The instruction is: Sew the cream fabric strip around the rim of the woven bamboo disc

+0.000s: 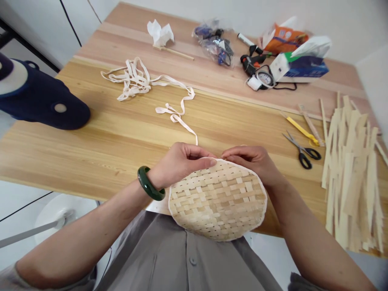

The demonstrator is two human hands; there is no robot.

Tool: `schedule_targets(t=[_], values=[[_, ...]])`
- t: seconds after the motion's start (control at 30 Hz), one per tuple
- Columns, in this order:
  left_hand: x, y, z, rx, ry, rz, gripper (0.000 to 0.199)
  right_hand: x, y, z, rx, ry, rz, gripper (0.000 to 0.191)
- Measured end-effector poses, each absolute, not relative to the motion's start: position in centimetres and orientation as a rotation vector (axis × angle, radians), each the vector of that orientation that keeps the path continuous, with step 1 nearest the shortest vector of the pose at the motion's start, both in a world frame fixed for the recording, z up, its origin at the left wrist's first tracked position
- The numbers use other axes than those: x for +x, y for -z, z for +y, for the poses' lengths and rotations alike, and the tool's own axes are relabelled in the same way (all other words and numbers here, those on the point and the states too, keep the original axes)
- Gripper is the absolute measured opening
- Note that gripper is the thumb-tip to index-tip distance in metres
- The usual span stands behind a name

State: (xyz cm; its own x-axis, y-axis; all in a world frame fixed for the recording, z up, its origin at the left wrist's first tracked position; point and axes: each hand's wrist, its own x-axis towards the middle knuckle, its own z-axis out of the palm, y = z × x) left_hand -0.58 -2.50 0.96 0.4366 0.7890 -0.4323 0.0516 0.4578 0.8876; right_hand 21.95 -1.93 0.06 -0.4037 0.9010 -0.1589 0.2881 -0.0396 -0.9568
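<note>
the left hand (178, 162) pinches the woven mat (216, 200) by its rim at the near edge of the table (103, 157), likely steadying it for the right hand (254, 158), whose grip i cannot tell.

Orange tissue pack (282, 39) behind blue-green tissue box (306, 69); clear plastic bags (214, 43) farther left.

You've got a chunky, glossy dark green bangle (147, 186) on your left wrist (157, 176), plus a plain grey shirt (169, 254) with a matching button (193, 261) and a seam (186, 252) down the front. Short-looking sleeves (303, 283) too, leaving your forearms (100, 224) bare.
</note>
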Motion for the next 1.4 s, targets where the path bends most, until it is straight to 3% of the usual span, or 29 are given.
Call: schedule_targets(t=[0.37, 0.67, 0.83, 1.4], values=[[-0.6, -0.7, -2.5, 1.001, -0.587, 0.973, 0.018, 22.0, 0.4, -2.4, -1.282, -1.553, -1.631, 0.018], [-0.8, -0.3, -2.4, 1.017, -0.551, 0.937, 0.019, 19.8, 0.0, -5.1, -1.356, -1.758, -1.189, 0.012], [-0.8, -0.1, -2.6, 0.996, -0.563, 0.904, 0.022, 19.6, -0.2, -5.4, -1.312, -1.675, -1.267, 0.011], [-0.4, -0.1, -3.0, 0.957, -0.607, 0.949, 0.018, 20.1, 1.1, -3.7, -1.247, -1.878, -1.153, 0.023]])
